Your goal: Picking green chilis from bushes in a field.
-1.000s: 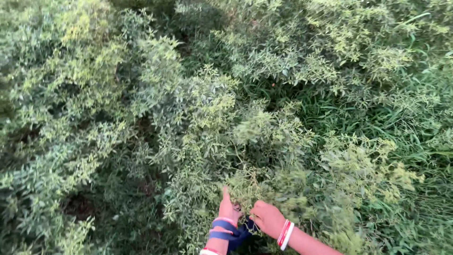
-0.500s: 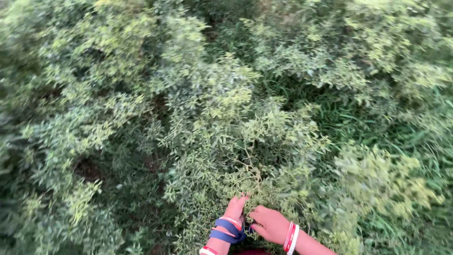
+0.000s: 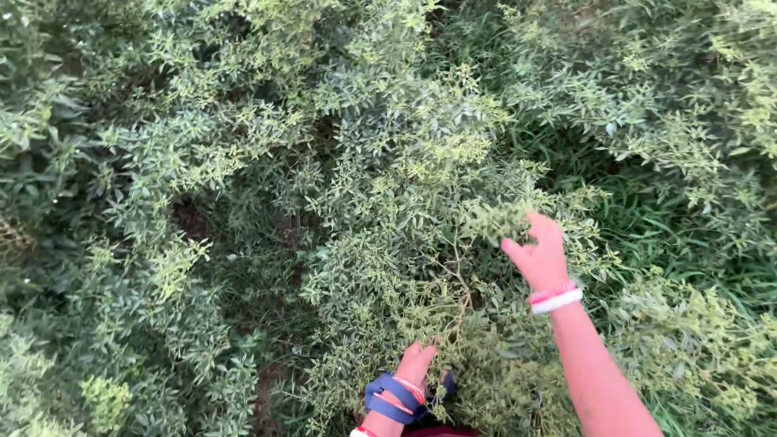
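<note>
Dense green bushes with small narrow leaves fill the view. My left hand (image 3: 417, 360), with blue and red bangles on the wrist, is low at the bottom centre, closed around the thin woody stems (image 3: 460, 301) of one bush. My right hand (image 3: 538, 252), wearing red and white bangles, is raised to the right and grips a leafy sprig (image 3: 494, 218) at the bush's top. Leaves hide most of the fingers of both hands.
Bare brown soil (image 3: 190, 218) shows in gaps between the bushes at left. Long grass blades (image 3: 647, 226) grow at right among more leafy bushes (image 3: 672, 89). Foliage surrounds both hands on all sides.
My right hand has risen from beside the left hand up and to the right into the bush's top. The left hand stays low on the stems. The view has shifted over the bushes.
</note>
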